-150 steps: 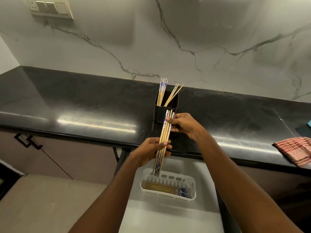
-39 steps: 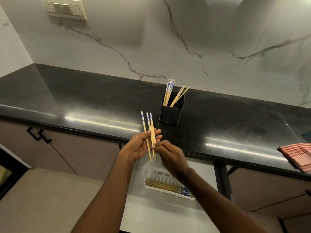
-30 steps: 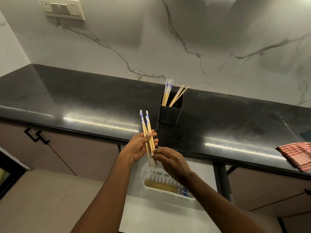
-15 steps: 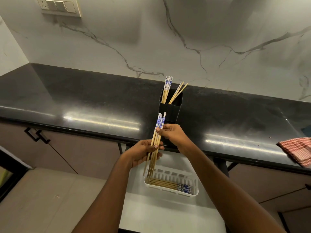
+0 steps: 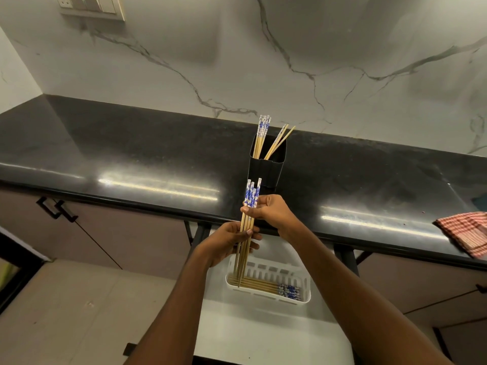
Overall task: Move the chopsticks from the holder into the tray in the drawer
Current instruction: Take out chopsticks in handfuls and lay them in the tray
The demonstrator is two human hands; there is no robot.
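Note:
A black holder [image 5: 267,169] stands on the dark counter with several chopsticks [image 5: 263,133] sticking out of it. Both hands hold a bundle of bamboo chopsticks with blue-and-white tops [image 5: 249,209], nearly upright over the open drawer. My left hand [image 5: 226,242] grips the bundle's middle. My right hand [image 5: 268,210] pinches it just below the patterned tops. The bundle's lower tips hang over the left end of the white tray [image 5: 303,283], where several chopsticks [image 5: 263,285] lie flat.
The white drawer [image 5: 263,333] is pulled out below the counter edge [image 5: 158,204]. A red checked cloth [image 5: 469,233] lies at the counter's right end. A cabinet door with a black handle [image 5: 56,209] is at the left. A switch plate [image 5: 92,6] is on the marble wall.
The loose sticks fanned in my left hand have been gathered into one upright bundle. My right hand moved from the lower ends up to the patterned tops, and the bundle came over the tray.

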